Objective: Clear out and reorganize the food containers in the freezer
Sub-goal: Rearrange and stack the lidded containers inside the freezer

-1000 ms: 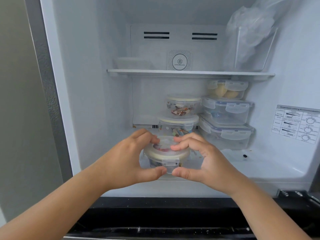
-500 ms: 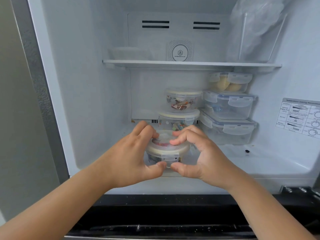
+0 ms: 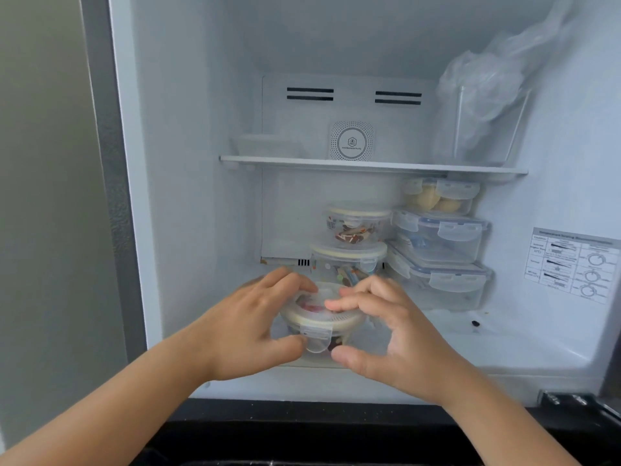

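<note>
Round clip-lid container [image 3: 321, 322] near front of freezer floor [image 3: 504, 344], just in front of 2-high stack of round containers [image 3: 353, 243]. Left hand [image 3: 248, 327] cupped on left side, fingers over lid, thumb low on wall. Right hand [image 3: 403, 334] cupped on right side, fingertips on lid top, thumb under front edge. Both clamped on same container; near clip tab [image 3: 317, 338] visible between thumbs.

Procedure, judged from this view:
- Keep grip on body wall, not on clip tab; tab could pop open under load.
- Hold level; contents (reddish, not identifiable) may shift.
- Expect cold, slick plastic; squeeze evenly w/ both hands.
- Move straight toward near edge; avoid knocking stack behind.
- Stay clear of 3 rectangular clip-lid boxes [image 3: 440, 243] stacked at right.
- Watch clearance below shelf [image 3: 369, 164] if lifting.

Whether base touches floor or is lifted: cannot tell.
</note>
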Demonstrator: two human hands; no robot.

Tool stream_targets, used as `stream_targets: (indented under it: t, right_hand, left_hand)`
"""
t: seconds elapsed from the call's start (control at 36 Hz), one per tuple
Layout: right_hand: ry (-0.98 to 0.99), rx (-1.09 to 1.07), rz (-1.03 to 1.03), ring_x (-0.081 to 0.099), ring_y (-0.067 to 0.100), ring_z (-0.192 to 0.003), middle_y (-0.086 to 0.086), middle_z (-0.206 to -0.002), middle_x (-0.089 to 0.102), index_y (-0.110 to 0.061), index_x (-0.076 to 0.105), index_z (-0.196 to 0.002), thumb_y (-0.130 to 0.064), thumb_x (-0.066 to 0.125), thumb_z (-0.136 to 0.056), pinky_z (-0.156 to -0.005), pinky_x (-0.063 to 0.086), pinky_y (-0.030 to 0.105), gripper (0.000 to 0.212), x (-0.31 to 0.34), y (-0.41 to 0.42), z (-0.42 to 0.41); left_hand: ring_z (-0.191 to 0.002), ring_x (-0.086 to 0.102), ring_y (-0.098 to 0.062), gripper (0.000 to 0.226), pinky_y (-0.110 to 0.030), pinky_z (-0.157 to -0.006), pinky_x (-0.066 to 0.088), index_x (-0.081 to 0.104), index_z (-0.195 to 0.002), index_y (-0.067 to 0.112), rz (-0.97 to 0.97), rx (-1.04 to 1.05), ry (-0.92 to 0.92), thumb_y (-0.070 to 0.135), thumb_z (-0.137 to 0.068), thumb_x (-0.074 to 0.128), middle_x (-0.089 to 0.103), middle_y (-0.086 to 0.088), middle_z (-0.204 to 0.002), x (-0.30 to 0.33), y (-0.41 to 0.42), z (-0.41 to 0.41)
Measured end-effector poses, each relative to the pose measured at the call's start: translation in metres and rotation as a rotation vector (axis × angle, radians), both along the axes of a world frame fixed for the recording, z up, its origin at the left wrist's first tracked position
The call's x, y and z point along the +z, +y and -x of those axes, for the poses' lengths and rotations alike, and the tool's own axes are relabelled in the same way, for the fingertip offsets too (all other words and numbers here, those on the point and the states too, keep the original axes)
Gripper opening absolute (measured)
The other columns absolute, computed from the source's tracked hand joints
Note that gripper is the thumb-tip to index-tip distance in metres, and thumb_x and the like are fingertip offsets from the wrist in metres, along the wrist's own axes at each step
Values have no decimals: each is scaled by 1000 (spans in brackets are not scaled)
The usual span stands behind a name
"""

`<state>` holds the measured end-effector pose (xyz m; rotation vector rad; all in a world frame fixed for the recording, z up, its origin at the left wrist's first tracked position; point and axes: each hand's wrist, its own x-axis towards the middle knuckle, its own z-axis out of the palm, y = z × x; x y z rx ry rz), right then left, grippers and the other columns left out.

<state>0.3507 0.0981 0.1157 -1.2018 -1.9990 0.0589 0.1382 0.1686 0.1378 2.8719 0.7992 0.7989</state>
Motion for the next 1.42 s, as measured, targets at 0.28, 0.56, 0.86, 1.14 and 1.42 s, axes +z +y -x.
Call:
stream_targets:
  t: [0.28, 0.56, 0.86, 1.14, 1.42]
  right_hand:
    - [-212, -86, 43, 19, -8, -131, -28, -139, 34, -54, 40, -126, -27, 46, -68, -105, 19, 14, 64, 6, -5, -2]
    - [-133, -79, 0, 39, -4, -113, -27, -109, 51, -30, 61, -119, -19, 43, -73, -96, 26, 8, 51, 15, -3, -2]
    - [46, 5, 105, 53, 5, -111, -13, -100, 53, -40, 66, -103, -20, 58, -71, -95, 37, 13, 38, 15, 0, 0]
    - [-94, -82, 1, 41, -7, -119, -29, -120, 50, -40, 60, -103, -30, 60, -69, -93, 32, 15, 36, 13, 1, 5]
    - [-45, -30, 96, 42, -2, -123, -28, -114, 52, -46, 54, -101, -40, 66, -67, -90, 43, 24, 36, 18, 3, 3]
  left_hand:
    - [-118, 37, 11, 47, 3, -93, 21, 56, -117, 36, 68, -50, -54, 25, -72, 54, 46, 22, -125, 9, 2, 3]
    - [-76, 49, 22, 50, 3, -68, 32, 68, -109, 31, 56, -6, -97, -6, -81, 50, 55, 19, -111, 13, 5, 10]
    - [-95, 51, 2, 53, -15, -86, 39, 55, -107, 32, -48, 65, -31, 68, -71, 40, 49, 19, -106, 10, -6, 4]
    - [-96, 42, 1, 52, -3, -82, 29, 44, -105, 28, -88, 79, -55, 65, -69, 45, 40, 16, -106, -1, -6, -1]
    - [-100, 41, 4, 58, -11, -85, 34, 41, -104, 32, -26, 73, -50, 74, -64, 41, 39, 19, -106, -1, -2, 0]
